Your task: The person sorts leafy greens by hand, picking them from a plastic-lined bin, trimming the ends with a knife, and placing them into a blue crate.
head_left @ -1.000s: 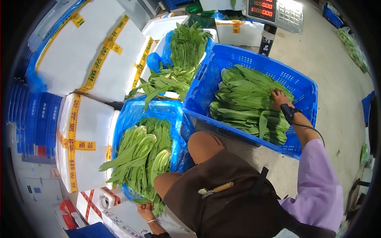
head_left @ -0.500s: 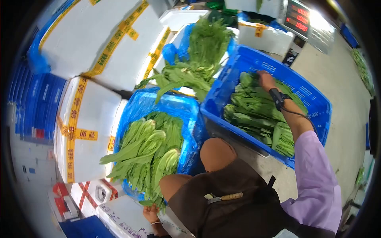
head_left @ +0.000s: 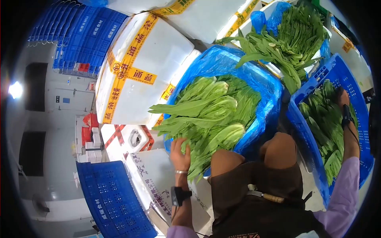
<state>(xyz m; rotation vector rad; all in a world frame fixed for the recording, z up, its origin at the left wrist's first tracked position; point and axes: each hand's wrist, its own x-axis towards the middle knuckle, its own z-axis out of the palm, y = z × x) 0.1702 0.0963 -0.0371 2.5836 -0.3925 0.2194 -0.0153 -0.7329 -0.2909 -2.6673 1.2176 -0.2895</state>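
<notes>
In the head view, long leaf lettuce [head_left: 214, 109] fills a box lined with blue plastic [head_left: 274, 103] before my knees. My left hand [head_left: 181, 155] is at the leaf tips on the box's left side, fingers curled round a bit of leaf. To the right, my right hand [head_left: 343, 98] rests at the far end of the lettuce bunches [head_left: 323, 123] in a blue crate [head_left: 295, 109]. Its fingertips are hidden. A knife with a wooden handle [head_left: 274, 198] lies across my lap.
White foam boxes with yellow tape [head_left: 145, 71] stand at the left and back. More lettuce [head_left: 301, 33] overflows a box behind. A blue perforated crate [head_left: 113, 198] is at the lower left, with stacked blue crates [head_left: 85, 31] beyond and a printed box [head_left: 168, 186] by my left arm.
The view has swung left, shifting everything rightward in the picture. My left hand has come farther up over the leaf tips. My right hand stays in the blue crate.
</notes>
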